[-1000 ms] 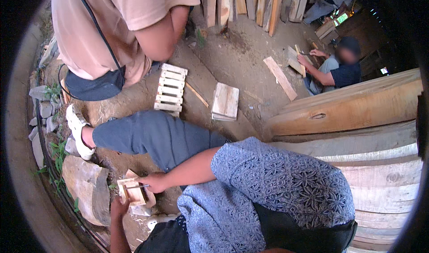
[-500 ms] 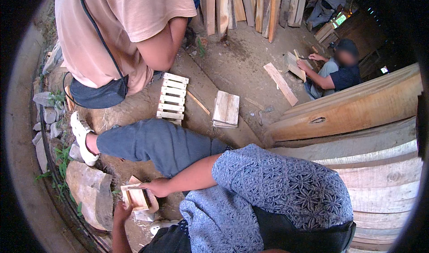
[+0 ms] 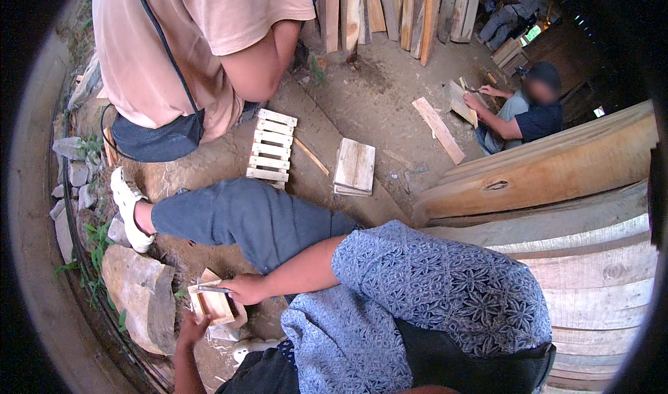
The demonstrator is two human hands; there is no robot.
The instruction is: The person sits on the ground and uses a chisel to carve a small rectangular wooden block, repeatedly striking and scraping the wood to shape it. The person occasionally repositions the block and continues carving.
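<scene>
At the lower left, a small shallow wooden frame box [image 3: 216, 309] of pale wood rests on other wood pieces [image 3: 239, 317]. My left hand [image 3: 193, 326] grips its near left edge between thumb and fingers. Closed around a thin grey tool [image 3: 214, 289], my right hand [image 3: 247, 288] holds it along the box's far rim. The tool's exact kind is too small to make out.
A slatted wooden piece [image 3: 271, 147] and stacked square boards [image 3: 355, 166] lie on the ground ahead. A large stone [image 3: 139, 296] sits left. One person [image 3: 202, 53] is close ahead; another [image 3: 522, 112] works wood farther right. Long planks [image 3: 591, 276] line the right.
The grey tool now shows more plainly across the box's far rim, and my right hand has shifted slightly. My left fingers have moved a little at the box's edge. The view has shifted slightly.
</scene>
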